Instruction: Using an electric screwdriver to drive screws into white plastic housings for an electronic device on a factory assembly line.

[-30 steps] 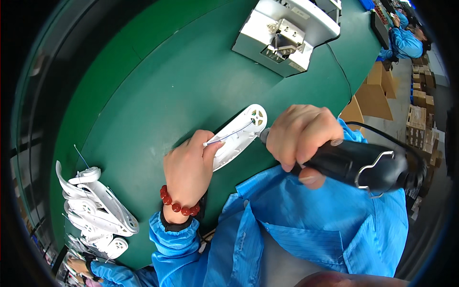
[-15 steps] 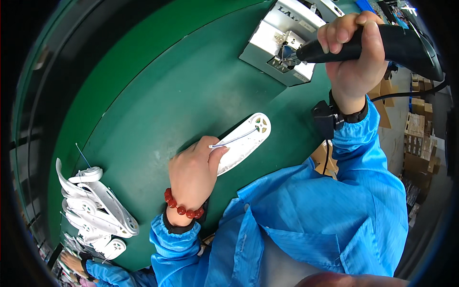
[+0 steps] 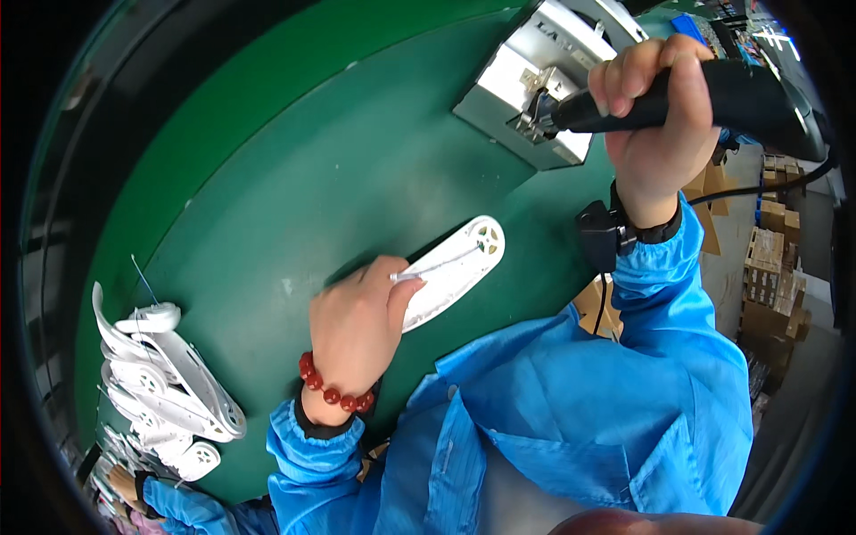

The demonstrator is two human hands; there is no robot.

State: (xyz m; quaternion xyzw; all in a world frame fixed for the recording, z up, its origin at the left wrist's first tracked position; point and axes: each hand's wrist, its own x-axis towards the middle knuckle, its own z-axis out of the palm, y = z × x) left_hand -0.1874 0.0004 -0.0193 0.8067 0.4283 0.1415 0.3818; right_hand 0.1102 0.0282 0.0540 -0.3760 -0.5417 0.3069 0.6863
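My left hand is closed on one end of a long white plastic housing with rounded ends. A thin light-coloured wire runs along the housing from a round spoked opening at its far end to my thumb and fingers. My right hand is wrapped around a black electric screwdriver held nearly level. Its metal tip is at the front of a silver box-shaped screw feeder, by a small metal bracket; whether a screw sits on the tip is too small to tell.
A pile of similar white housings with thin wires lies at the left on the green table. Another person's hand shows at the lower left. The screwdriver's black cable hangs at the right, with cardboard boxes beyond.
The whole view has shifted slightly. Both hands keep their holds, and the screwdriver tip stays at the screw feeder's front.
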